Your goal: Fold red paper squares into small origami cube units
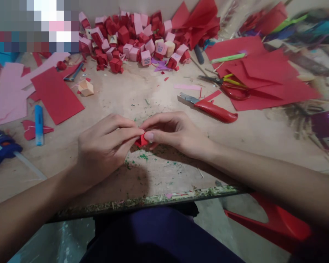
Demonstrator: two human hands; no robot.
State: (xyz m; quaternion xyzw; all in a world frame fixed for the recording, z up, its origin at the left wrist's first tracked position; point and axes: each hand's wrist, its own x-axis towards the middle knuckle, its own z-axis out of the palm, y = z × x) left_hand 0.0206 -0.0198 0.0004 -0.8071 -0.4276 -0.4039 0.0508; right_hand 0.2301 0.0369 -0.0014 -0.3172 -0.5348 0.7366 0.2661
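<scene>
A small folded piece of red paper is pinched between my two hands, just above the middle of the wooden table. My left hand grips it from the left, its fingers pressed together at the tips. From the other side my right hand holds it between thumb and fingers. Much of the paper is hidden behind the fingertips. Green scraps lie scattered on the wood beneath.
Many pink and red paper cubes are heaped at the back. Right of my hands lie a red-handled cutter, scissors and red paper sheets. Leftward are a red card, a blue marker and a blue glue gun.
</scene>
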